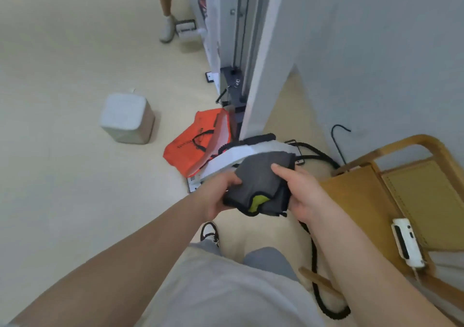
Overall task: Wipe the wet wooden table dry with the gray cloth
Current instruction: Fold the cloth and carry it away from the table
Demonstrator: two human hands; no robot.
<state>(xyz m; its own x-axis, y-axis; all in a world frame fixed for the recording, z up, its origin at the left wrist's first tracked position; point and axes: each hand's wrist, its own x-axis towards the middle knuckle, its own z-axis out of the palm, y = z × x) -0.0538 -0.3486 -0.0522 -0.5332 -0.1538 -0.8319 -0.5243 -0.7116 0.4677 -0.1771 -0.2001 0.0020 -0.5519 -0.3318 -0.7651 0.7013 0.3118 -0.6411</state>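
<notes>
Gray cloth [261, 176]: folded, dark-edged, with a lime-green patch at the lower fold; held in the air above the floor.
Left hand [221, 193]: grips the cloth's left edge, thumb on top.
Right hand [301, 193]: pinches the right edge, thumb on top.
Orange bag [190, 146]: on the floor; dark print too blurred to read.

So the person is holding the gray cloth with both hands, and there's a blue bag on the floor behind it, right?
Almost. The bag is orange, not blue. The head view shows the left hand and right hand both holding the gray cloth, with the orange bag on the floor beyond it.
</notes>
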